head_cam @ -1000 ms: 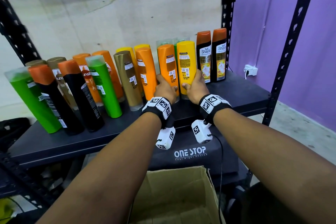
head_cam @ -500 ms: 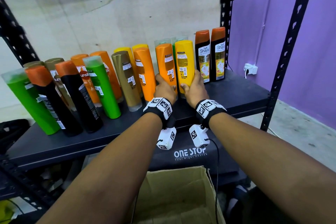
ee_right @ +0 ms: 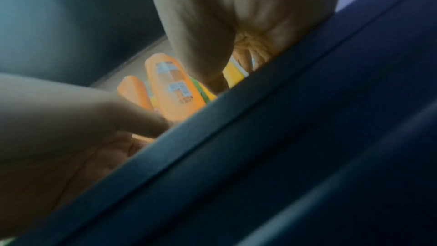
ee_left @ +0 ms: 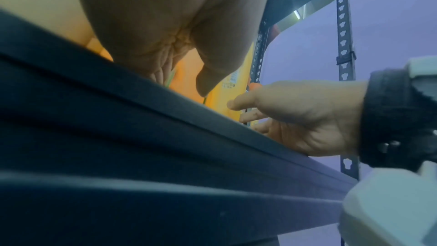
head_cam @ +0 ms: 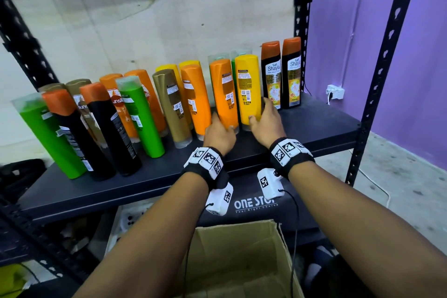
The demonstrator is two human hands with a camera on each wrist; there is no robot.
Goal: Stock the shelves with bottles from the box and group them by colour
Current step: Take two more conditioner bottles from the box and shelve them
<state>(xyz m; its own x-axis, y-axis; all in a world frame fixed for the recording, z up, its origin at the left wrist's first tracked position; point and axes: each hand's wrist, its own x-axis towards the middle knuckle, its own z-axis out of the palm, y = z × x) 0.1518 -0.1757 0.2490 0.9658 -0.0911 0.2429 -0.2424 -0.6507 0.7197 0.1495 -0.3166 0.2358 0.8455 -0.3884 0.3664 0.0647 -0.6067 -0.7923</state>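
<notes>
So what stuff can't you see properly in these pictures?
- Inside of the brown cardboard box: head view, cut off by the bottom edge and covered by the arms.
- Green bottles behind the orange plastic bottle and yellow plastic bottle: mostly covered by them.
- Right wrist view: blurred, its lower half blocked by the dark shelf edge.

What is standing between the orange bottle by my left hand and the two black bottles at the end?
One yellow bottle stands between the orange bottle and the black bottles, seen in the head view.
</notes>
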